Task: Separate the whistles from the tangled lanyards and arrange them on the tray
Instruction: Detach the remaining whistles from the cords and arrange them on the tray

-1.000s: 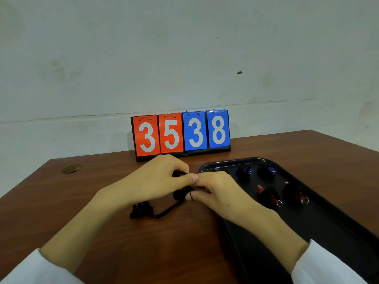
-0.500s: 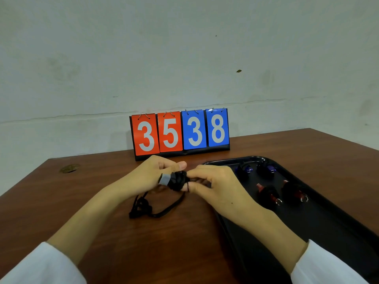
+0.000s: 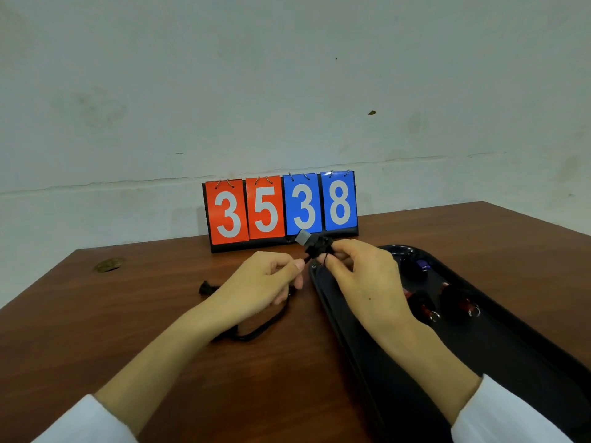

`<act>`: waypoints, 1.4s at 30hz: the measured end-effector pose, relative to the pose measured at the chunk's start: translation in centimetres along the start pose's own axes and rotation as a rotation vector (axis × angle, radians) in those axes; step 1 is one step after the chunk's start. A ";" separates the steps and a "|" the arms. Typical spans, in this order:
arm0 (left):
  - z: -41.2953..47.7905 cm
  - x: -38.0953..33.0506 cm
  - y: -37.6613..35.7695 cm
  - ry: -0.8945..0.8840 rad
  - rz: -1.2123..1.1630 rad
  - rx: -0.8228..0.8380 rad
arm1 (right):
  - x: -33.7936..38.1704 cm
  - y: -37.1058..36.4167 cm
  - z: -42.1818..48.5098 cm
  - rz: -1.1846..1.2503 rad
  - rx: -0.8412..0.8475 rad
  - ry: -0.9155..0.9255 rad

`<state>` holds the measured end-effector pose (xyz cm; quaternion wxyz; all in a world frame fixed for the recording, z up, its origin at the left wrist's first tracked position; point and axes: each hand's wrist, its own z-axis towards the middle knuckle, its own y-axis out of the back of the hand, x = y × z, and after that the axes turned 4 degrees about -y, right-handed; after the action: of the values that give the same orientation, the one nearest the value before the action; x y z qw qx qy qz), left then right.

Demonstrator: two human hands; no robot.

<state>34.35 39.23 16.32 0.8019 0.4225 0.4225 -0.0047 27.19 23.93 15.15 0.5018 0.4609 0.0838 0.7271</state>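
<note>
Above the table (image 3: 153,314), right hand (image 3: 359,271) pinches the whistle (image 3: 315,243) (mouthpiece pointing upper left); left hand (image 3: 260,284) pinches its lanyard (image 3: 265,326) just lower left.

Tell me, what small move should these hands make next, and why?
Probably pull the black lanyard cord free of the black whistle with the grey mouthpiece: the left hand pinches the cord right beside it, the right hand grips the whistle, and the two look joined.

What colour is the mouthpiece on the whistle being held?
Grey mouthpiece on the black plastic whistle; head view.
</note>
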 end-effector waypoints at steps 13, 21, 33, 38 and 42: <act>-0.6 -1.9 1.3 -0.136 0.199 0.033 | -0.3 -0.5 0.0 -0.169 0.203 0.025; -0.3 -1.1 2.7 -0.120 0.159 -0.029 | 0.1 -1.2 -0.6 -0.086 0.377 0.298; -0.1 0.8 3.5 0.011 -0.052 -0.019 | 0.9 -0.7 -0.9 0.130 0.321 0.407; -0.4 0.0 2.7 0.110 -0.315 -0.008 | 1.2 -0.4 -0.8 0.200 0.205 0.298; -0.6 -0.1 1.8 0.099 -0.527 0.055 | 1.3 -0.1 -0.8 0.323 0.137 0.169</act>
<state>34.56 40.80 17.42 0.7395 0.3193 0.5564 -0.2041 26.59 25.32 15.38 0.3372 0.4385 0.0998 0.8271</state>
